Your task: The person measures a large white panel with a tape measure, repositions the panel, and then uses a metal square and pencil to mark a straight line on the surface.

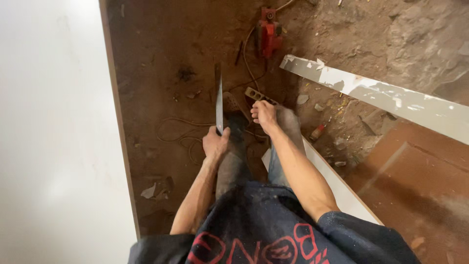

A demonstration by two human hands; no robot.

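The left hand (215, 143) grips a long metal blade (219, 100) (pointing away, over the dirt floor (161, 58)). The right hand (264, 114), fingers curled with nothing visibly held, hovers just right of the blade.

White board (58, 132) cut off left; metal strip (219, 105) lower end hidden in left hand (215, 144).

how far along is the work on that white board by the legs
Done: no finished cut or mark shows on the white board; a painted plank lies apart on the dirt floor. In hand: the left hand grips a flat metal blade; the right hand is closed by the knee, holding nothing clear. Left: the red power tool lies untouched with its cord.
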